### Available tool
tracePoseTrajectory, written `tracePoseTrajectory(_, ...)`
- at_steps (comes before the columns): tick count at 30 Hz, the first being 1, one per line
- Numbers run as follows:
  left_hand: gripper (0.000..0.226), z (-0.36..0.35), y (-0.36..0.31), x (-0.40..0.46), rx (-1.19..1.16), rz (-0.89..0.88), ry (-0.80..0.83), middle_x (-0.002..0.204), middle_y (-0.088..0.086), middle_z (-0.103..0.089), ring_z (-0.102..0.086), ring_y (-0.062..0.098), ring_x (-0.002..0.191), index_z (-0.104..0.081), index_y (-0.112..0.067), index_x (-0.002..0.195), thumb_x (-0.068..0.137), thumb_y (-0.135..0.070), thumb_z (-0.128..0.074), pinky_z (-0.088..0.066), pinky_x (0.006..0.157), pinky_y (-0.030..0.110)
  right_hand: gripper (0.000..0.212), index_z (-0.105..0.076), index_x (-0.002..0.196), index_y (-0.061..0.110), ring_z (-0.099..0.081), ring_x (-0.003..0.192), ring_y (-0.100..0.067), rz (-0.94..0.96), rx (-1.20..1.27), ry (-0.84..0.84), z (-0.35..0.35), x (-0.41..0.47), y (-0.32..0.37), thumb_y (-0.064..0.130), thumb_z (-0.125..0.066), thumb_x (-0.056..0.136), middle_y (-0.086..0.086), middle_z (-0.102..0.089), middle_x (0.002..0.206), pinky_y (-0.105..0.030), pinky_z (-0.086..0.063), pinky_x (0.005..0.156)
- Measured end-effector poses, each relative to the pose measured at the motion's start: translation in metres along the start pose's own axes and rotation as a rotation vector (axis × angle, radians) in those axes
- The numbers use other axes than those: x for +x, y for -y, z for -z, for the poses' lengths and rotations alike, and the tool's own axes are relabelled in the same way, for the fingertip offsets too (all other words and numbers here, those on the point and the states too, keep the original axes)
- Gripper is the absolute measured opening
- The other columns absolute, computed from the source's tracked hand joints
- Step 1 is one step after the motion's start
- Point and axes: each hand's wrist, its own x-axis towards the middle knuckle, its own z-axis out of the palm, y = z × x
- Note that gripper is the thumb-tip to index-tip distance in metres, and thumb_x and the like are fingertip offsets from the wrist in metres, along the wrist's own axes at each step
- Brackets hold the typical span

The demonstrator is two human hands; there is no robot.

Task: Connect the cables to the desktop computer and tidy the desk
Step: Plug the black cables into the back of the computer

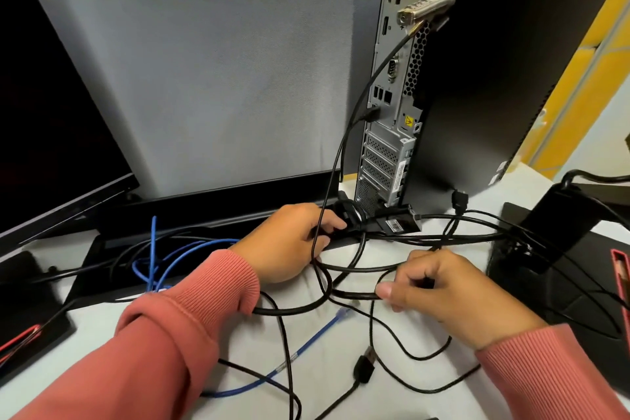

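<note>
The slim desktop computer [443, 78] stands upright on the white desk [392, 385], its rear port panel turned towards me. A thin black cable [347, 133] is plugged into a port halfway down it. My left hand [289, 242] grips a thick black power plug [351, 215] at the tower's base. Right of centre, my right hand [453, 290] pinches a black cable [354, 295] out of the tangle on the desk. A blue network cable [306, 344] lies loose in front, its clear plug near the middle. A free black USB plug [364, 365] lies below my right hand.
A dark monitor [51, 95] fills the left side and another monitor's stand [559, 228] sits at the right. A black cable tray [204, 215] with blue loops runs along the grey partition [204, 78]. A silver lock [429, 7] hangs on the tower.
</note>
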Motion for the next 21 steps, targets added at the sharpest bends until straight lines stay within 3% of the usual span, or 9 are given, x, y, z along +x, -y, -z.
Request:
tracePoseTrajectory(4, 0.045, -0.002, -0.001, 0.006, 0.133, 0.028, 0.091, 0.127, -0.006, -0.051, -0.052, 0.015, 0.122, -0.052, -0.034, 0.146, 0.103, -0.024, -0.057, -0.039, 0.107, 0.027, 0.086, -0.073, 0.07, 0.027, -0.057, 0.068, -0.007, -0.038, -0.108, 0.032, 0.001, 0.0, 0.0, 0.105, -0.046, 0.043, 0.012, -0.061, 0.077, -0.046, -0.049, 0.091)
tracePoseTrajectory(7, 0.037, -0.008, -0.001, 0.01, 0.155, 0.052, 0.117, 0.131, -0.005, -0.05, -0.051, 0.015, 0.123, -0.058, -0.032, 0.14, 0.103, -0.025, -0.054, -0.04, 0.109, 0.031, 0.084, -0.071, 0.069, 0.028, -0.056, 0.069, -0.002, -0.065, -0.139, 0.042, 0.003, 0.0, 0.0, 0.103, -0.046, 0.042, 0.02, -0.059, 0.08, -0.051, -0.043, 0.097)
tracePoseTrajectory(10, 0.024, -0.01, 0.002, 0.013, 0.097, 0.087, 0.046, 0.114, -0.007, -0.051, -0.055, 0.015, 0.107, -0.067, -0.03, 0.117, 0.1, -0.018, -0.056, -0.047, 0.101, 0.037, 0.059, -0.068, 0.069, 0.023, -0.053, 0.068, -0.004, -0.087, -0.169, 0.002, 0.005, 0.001, -0.002, 0.081, -0.065, 0.057, 0.021, -0.056, 0.078, -0.048, -0.041, 0.095)
tracePoseTrajectory(13, 0.023, -0.01, 0.005, 0.014, 0.04, 0.102, 0.014, 0.11, -0.007, -0.053, -0.055, 0.014, 0.104, -0.069, -0.027, 0.107, 0.096, -0.011, -0.058, -0.047, 0.099, 0.037, 0.038, -0.066, 0.064, 0.021, -0.053, 0.067, 0.0, -0.073, -0.194, -0.095, 0.004, 0.002, -0.004, 0.056, -0.08, 0.072, 0.016, -0.055, 0.076, -0.038, -0.039, 0.083)
tracePoseTrajectory(15, 0.023, -0.009, 0.006, 0.015, 0.01, 0.09, -0.001, 0.116, -0.006, -0.054, -0.055, 0.013, 0.109, -0.065, -0.028, 0.112, 0.097, -0.011, -0.06, -0.047, 0.102, 0.036, 0.036, -0.066, 0.061, 0.021, -0.053, 0.07, 0.001, -0.076, -0.218, -0.141, 0.003, 0.002, -0.003, 0.05, -0.082, 0.075, 0.01, -0.053, 0.075, -0.032, -0.032, 0.077)
tracePoseTrajectory(17, 0.032, -0.005, 0.006, 0.017, -0.034, 0.08, -0.063, 0.125, -0.008, -0.051, -0.053, 0.013, 0.118, -0.055, -0.031, 0.123, 0.098, -0.011, -0.059, -0.044, 0.105, 0.032, 0.035, -0.065, 0.062, 0.022, -0.053, 0.075, 0.0, -0.091, -0.257, -0.175, 0.001, 0.001, -0.002, 0.05, -0.081, 0.076, 0.009, -0.052, 0.078, -0.034, -0.026, 0.081)
tracePoseTrajectory(21, 0.052, 0.002, 0.011, 0.026, 0.014, 0.043, -0.117, 0.141, -0.006, -0.048, -0.05, 0.016, 0.13, -0.041, -0.032, 0.146, 0.1, -0.013, -0.058, -0.041, 0.111, 0.033, 0.033, -0.065, 0.066, 0.024, -0.051, 0.085, -0.002, -0.097, -0.282, -0.185, -0.002, 0.003, -0.003, 0.052, -0.079, 0.076, 0.006, -0.052, 0.082, -0.04, -0.03, 0.091)
